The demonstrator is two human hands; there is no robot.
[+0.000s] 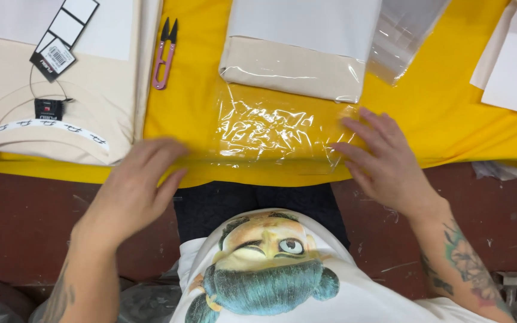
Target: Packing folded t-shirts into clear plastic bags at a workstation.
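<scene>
Both hands lie flat with fingers spread, gripping nothing: the right hand (pixel 384 161) presses the clear bag's (pixel 270 128) empty flap at the desk's (pixel 438 96) near edge, while the blurred left hand (pixel 136 188) is at its other end. The bag holds a folded beige shirt (pixel 291 69), its top cut off by the frame.

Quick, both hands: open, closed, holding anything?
Left hand: open, flat, blurred, at the near left edge of the clear crinkled plastic bag; holding nothing.
Right hand: open, fingers spread, pressing the bag's right end.
</scene>
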